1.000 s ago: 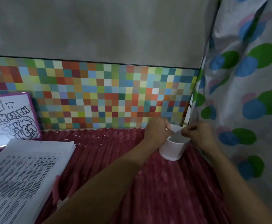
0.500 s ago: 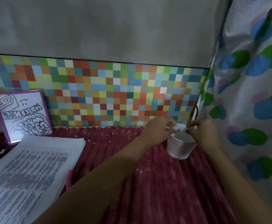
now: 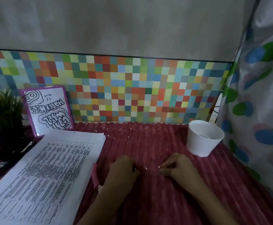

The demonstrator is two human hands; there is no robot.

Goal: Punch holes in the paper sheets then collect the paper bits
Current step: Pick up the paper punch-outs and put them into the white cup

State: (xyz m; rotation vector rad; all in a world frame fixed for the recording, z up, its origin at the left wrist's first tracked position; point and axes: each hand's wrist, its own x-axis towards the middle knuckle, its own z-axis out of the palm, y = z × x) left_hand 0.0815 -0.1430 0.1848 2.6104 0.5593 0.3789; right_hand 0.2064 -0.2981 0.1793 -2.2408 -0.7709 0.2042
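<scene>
My left hand rests knuckles-up on the red ribbed cloth, fingers curled under; anything inside it is hidden. My right hand lies a hand's width to its right, thumb and forefinger pinched together against the cloth. Two small white paper bits lie between the hands, one right at my right fingertips. More paper bits are scattered near the far edge. A white paper cup stands upright at the far right, apart from both hands. The stack of printed paper sheets lies to the left.
A pink object sticks out from under the stack, next to my left hand. A framed drawing leans on the checkered back wall, with a dark plant and dark items at far left. A spotted curtain closes off the right side.
Both hands have left the rim of the cup and come back toward me, down onto the cloth. The cup stays at the far right. The view has shifted left and down.
</scene>
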